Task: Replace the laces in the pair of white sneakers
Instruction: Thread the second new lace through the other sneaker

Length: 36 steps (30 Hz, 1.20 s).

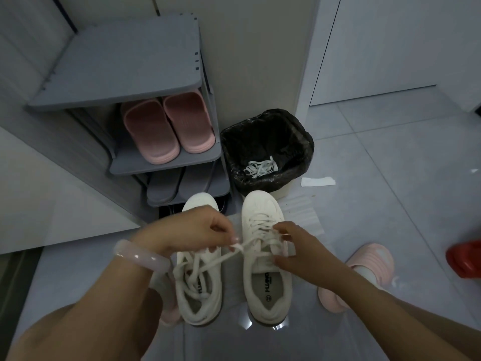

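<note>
Two white sneakers stand side by side on the grey floor, toes pointing away from me. The right sneaker (265,259) has a white lace (253,242) threaded through its eyelets. My left hand (192,227) pinches a strand of that lace and draws it leftward over the left sneaker (199,287). My right hand (294,246) pinches the lace at the upper eyelets of the right sneaker. More loose lace lies coiled inside the left sneaker. A tangle of white laces (260,168) lies in the black-lined bin (268,152).
A grey shoe rack (125,66) stands behind the sneakers, holding pink slippers (166,126) and grey slippers (166,188). A white paper scrap (317,181) lies on the tiles. A red object (466,259) sits at the right edge. My foot wears a pink slipper (364,272).
</note>
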Available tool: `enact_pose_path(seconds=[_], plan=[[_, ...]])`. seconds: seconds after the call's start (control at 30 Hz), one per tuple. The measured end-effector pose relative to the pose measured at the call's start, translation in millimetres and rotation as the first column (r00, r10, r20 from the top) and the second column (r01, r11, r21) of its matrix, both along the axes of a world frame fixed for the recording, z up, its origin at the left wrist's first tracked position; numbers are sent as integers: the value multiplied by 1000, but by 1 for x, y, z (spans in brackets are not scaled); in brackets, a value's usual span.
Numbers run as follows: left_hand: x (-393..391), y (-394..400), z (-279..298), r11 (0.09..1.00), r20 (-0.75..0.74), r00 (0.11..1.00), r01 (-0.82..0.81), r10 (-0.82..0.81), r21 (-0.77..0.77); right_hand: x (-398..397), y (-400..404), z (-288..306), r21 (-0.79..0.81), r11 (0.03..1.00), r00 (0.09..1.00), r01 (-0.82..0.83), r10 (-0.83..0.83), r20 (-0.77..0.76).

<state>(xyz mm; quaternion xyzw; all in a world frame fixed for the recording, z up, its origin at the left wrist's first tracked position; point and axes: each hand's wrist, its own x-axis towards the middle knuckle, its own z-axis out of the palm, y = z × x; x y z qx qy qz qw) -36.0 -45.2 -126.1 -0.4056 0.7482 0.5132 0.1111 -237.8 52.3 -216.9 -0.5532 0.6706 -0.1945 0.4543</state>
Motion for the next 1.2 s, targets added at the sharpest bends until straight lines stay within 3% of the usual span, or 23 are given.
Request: enact_pose_path(seconds=[0.1,0.23,0.3,0.4,0.47,0.53,0.7,0.77,0.83,0.93,1.0,1.1,1.2], plan=[[-4,7,-25,984,206,974,121,-93,-128,5,1,7,31,982,982,188,-187,-26],[-20,21,-42,971,208,975,126,-83,-205,12,2,3,12,983,977,181,-179,-115],[-29,30,-47,959,198,976,138,-90,-248,10,1,4,95,955,957,282,-287,42],[-38,42,-54,907,232,970,164,-76,-388,5,1,10,351,862,764,367,-494,415],[-42,48,-56,861,262,963,189,-68,-472,3,2,11,443,828,668,344,-547,505],[-46,52,-58,810,241,968,193,-66,-554,3,0,11,489,806,633,334,-576,517],[-49,59,-66,728,278,955,263,-103,-633,9,-3,15,435,862,757,259,-461,463],[-49,59,-69,740,336,936,295,-99,-604,9,-3,15,310,917,909,252,-334,249],[-51,60,-73,765,362,928,297,-90,-572,5,-1,14,168,977,986,135,-150,79],[-54,62,-73,765,352,932,287,-84,-576,5,2,12,5,998,996,-59,59,-74],[-52,60,-72,813,296,952,230,-74,-534,5,2,9,-88,994,991,-60,49,-126],[-47,53,-68,920,167,986,85,-22,-383,3,0,8,5,997,995,74,-75,64],[-43,47,-65,960,103,995,40,-12,-279,-1,0,13,346,917,855,198,-334,396]])
